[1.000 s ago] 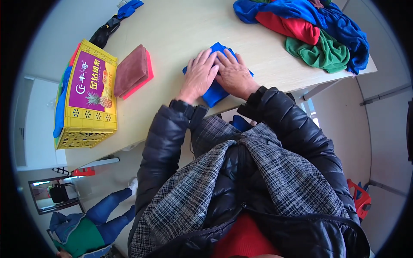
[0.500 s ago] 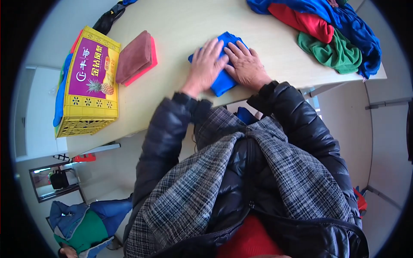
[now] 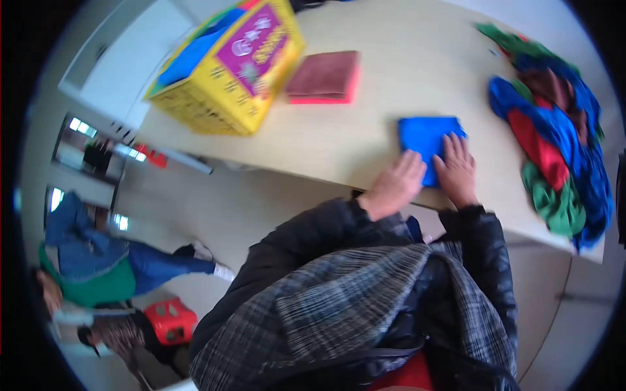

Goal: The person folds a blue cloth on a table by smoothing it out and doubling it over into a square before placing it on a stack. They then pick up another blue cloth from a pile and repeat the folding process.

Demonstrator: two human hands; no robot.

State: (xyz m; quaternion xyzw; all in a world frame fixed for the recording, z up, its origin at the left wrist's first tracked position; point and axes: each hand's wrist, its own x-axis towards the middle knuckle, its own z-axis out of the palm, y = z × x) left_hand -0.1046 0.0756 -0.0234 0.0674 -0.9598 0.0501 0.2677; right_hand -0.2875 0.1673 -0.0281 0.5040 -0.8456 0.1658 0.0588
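A folded blue cloth (image 3: 422, 137) lies flat near the table's front edge as a small square. My left hand (image 3: 396, 185) rests its extended fingers on the cloth's lower left side. Flat on its right side is my right hand (image 3: 458, 171), fingers stretched out. Neither hand grips anything. To the left on the table, a folded brown cloth (image 3: 323, 73) lies on top of a folded pink cloth (image 3: 321, 100).
A yellow crate (image 3: 195, 107) with coloured cloths in it stands at the table's left. On the right, a loose heap of blue, red, green and brown cloths (image 3: 542, 153) reaches the table edge. Beyond the table at left are a person (image 3: 91, 260) and a red stool (image 3: 171, 319).
The view has swung, so the table's things appear shifted right. The blue cloth now looks squarer and more of it shows, with my hands drawn back toward its near edge.
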